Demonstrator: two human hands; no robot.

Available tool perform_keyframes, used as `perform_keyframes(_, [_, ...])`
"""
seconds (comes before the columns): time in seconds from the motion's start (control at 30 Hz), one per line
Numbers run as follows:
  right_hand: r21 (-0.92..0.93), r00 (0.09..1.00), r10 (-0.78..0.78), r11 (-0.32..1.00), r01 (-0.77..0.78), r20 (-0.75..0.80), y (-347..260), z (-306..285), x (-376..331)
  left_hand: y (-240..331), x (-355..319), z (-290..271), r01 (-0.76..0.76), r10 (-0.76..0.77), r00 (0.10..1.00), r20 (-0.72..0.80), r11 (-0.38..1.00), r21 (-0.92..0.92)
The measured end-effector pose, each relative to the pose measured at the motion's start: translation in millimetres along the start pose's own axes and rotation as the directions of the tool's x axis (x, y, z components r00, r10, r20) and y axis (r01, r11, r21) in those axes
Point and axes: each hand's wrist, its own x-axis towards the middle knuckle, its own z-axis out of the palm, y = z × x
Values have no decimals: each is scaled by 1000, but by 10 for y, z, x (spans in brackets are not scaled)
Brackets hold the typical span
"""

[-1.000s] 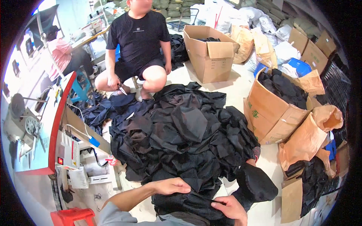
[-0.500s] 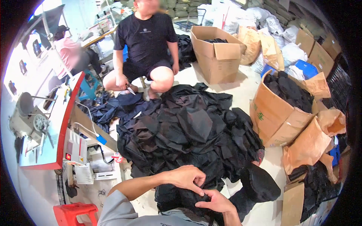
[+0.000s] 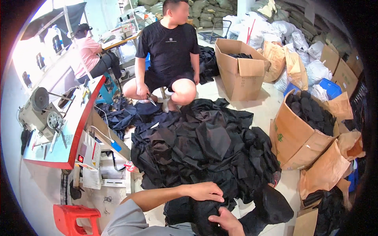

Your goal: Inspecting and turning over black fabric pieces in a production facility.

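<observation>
A piece of black cloth [image 3: 189, 212] was held low in the middle of the view, against the wearer's grey-shirted body. The left hand [image 3: 206, 192] was laid across its top, back upward, with the fingers bent over close together; whether cloth was pinched there cannot be told. By the right hand [image 3: 227, 221] the cloth was gripped, the thumb pressed flat on top and the fingers mostly hidden. Only a narrow gap was left between the hands.

Just beyond them the floor was covered by a broad pile of black fabric [image 3: 197, 145]. To its right, pale floor [image 3: 263, 114] was seen as a walkway, bounded by a tall open carton [image 3: 240, 80] and a wide, stuffed carton [image 3: 295, 137]. On the left, room was narrowed by a red-edged worktable [image 3: 59, 151] and, nearer, a red stool [image 3: 76, 216]. The pile's far edge was bordered by a seated person [image 3: 169, 51] in black, by whom scissors [image 3: 152, 100] were held.
</observation>
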Motion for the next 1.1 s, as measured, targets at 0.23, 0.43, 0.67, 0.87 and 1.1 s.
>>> perform_keyframes(0.23, [735, 915, -238, 545, 403, -326, -130, -83, 87, 352, 17, 155, 156, 74, 560, -825, 969, 193])
perform_keyframes(0.43, [777, 749, -380, 109, 619, -543, -425, -224, -89, 308, -290, 951, 334, -333, 940, 79, 942, -6])
perform_keyframes(0.67, [727, 630, -514, 17, 686, -582, -626, -111, -257, -197, 458, 801, -158, 51, 975, -218, -533, -831])
perform_keyframes(0.87, [762, 566, -556, -212, 612, -609, -629, -173, -453, 59, 360, 317, -377, -276, 917, -286, -374, -847])
perform_keyframes(1.1, [743, 530, -587, -198, 639, -612, -578, -413, -373, -119, -2, 206, -375, -372, 880, -295, -165, -912])
